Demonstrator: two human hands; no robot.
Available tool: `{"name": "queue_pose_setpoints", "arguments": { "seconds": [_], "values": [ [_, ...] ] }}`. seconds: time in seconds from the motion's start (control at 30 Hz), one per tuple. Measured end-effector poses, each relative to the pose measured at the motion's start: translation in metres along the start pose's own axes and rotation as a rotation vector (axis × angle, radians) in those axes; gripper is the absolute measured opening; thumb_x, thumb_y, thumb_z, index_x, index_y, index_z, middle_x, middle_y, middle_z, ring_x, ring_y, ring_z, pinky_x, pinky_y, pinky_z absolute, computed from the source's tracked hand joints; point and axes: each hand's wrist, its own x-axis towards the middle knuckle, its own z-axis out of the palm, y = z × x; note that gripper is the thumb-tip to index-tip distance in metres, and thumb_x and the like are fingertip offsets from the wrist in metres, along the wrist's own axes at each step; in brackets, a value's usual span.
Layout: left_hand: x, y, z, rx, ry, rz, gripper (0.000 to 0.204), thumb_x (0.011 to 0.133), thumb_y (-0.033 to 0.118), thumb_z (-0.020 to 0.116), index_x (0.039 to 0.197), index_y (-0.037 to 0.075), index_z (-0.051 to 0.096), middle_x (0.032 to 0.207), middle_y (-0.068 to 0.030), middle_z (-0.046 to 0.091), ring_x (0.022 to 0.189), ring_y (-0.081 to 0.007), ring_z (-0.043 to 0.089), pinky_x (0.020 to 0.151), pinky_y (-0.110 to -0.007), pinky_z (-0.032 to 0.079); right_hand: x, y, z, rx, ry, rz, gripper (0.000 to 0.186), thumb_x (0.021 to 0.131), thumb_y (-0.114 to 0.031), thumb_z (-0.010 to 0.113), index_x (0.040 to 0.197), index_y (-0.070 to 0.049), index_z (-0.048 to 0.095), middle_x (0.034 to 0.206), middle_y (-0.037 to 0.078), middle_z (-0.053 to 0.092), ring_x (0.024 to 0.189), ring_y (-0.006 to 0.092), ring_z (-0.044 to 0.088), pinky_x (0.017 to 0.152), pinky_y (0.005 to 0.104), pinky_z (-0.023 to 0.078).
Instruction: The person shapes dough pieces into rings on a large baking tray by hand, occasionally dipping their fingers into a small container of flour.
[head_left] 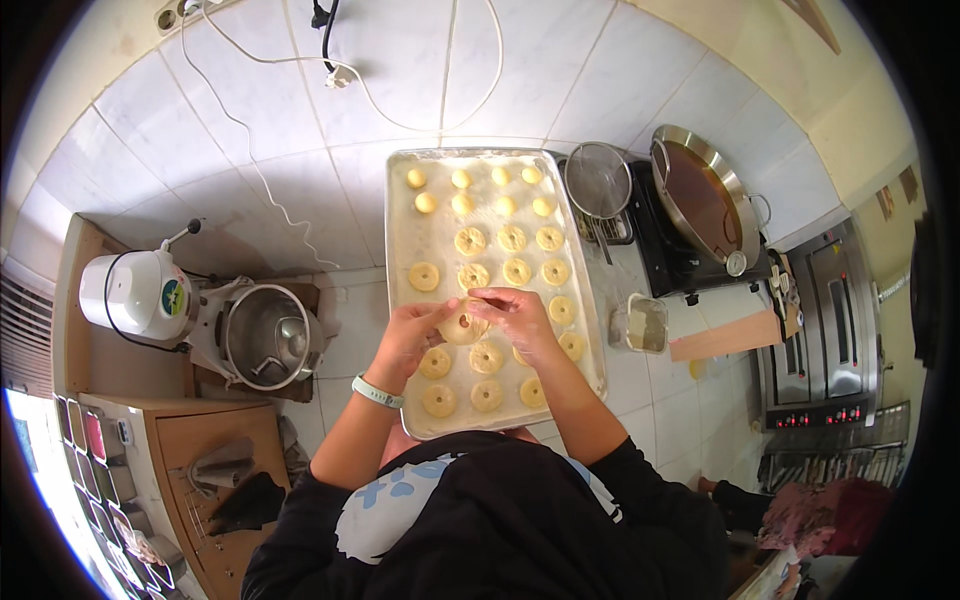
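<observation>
Pinched between both hands is a pale ring of dough (pixel 461 329), raised over the large metal tray (pixel 391 235). My left hand (pixel 412 334) grips its left edge, fingers closed. On the upper right edge, my right hand (pixel 517 318) pinches the dough with thumb and fingertips. Rows of flattened dough rings (pixel 486 396) with small holes lie on the tray around and below the hands. Several round dough balls (pixel 425 203) without holes sit in two rows at the far end. My forearms hide part of the tray's near rows.
Left stand a white stand mixer (pixel 135 296) and its steel bowl (pixel 250 335). Right of the tray are a strainer (pixel 598 178), a wide pan of brown liquid (pixel 700 200) on a black stove (pixel 655 230), a clear container (pixel 641 325), cardboard (pixel 728 338) and a steel oven (pixel 825 320).
</observation>
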Motion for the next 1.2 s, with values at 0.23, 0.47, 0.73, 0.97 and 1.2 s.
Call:
{"name": "queue_pose_setpoints", "arguments": {
  "seconds": [0.23, 0.47, 0.73, 0.97, 1.2],
  "values": [
    [0.018, -0.001, -0.004, 0.024, 0.008, -0.030, 0.032, 0.083, 0.024, 0.066, 0.093, -0.007, 0.062, 0.082, -0.0111, 0.066, 0.075, -0.0171, 0.064, 0.070, -0.028, 0.051, 0.017, 0.016, -0.010, -0.042, -0.042, 0.034, 0.034, 0.080, -0.001, 0.065, 0.113, 0.007, 0.057, 0.102, 0.010, 0.064, 0.088, 0.0134, 0.062, 0.079, 0.0241, 0.049],
    [0.033, 0.002, -0.007, 0.013, -0.025, -0.034, 0.032, 0.082, 0.023, 0.068, 0.089, -0.008, 0.064, 0.080, -0.0107, 0.066, 0.072, -0.0161, 0.064, 0.066, -0.025, 0.051, 0.031, 0.009, -0.010, -0.062, -0.103, 0.057, 0.033, 0.082, -0.002, 0.063, 0.113, 0.007, 0.057, 0.103, 0.010, 0.064, 0.088, 0.0132, 0.062, 0.081, 0.0237, 0.048],
    [0.043, 0.009, -0.007, 0.076, -0.016, -0.072, 0.034, 0.080, 0.024, 0.070, 0.090, -0.008, 0.064, 0.082, -0.0101, 0.065, 0.071, -0.0152, 0.063, 0.065, -0.026, 0.051, 0.044, 0.001, -0.015, -0.092, -0.214, 0.114, 0.038, 0.080, -0.002, 0.064, 0.117, 0.003, 0.055, 0.099, 0.007, 0.063, 0.087, 0.0133, 0.062, 0.078, 0.0247, 0.047],
    [0.058, 0.009, -0.020, 0.113, -0.052, -0.089, 0.034, 0.084, 0.027, 0.066, 0.095, -0.005, 0.064, 0.084, -0.0077, 0.065, 0.075, -0.0132, 0.062, 0.070, -0.026, 0.049, 0.069, 0.011, -0.009, -0.066, -0.271, 0.200, 0.044, 0.077, -0.007, 0.068, 0.119, 0.000, 0.054, 0.095, 0.006, 0.064, 0.085, 0.0123, 0.062, 0.075, 0.0242, 0.049],
    [0.062, 0.021, -0.052, 0.095, 0.266, 0.338, 0.035, 0.090, 0.028, 0.058, 0.106, -0.003, 0.061, 0.102, -0.0084, 0.063, 0.099, -0.0162, 0.057, 0.091, -0.030, 0.041, 0.165, 0.058, -0.019, 0.101, -0.110, 0.407, 0.028, 0.078, -0.006, 0.065, 0.105, -0.001, 0.061, 0.094, 0.003, 0.063, 0.082, 0.0117, 0.061, 0.072, 0.0253, 0.051]
  ]
}}
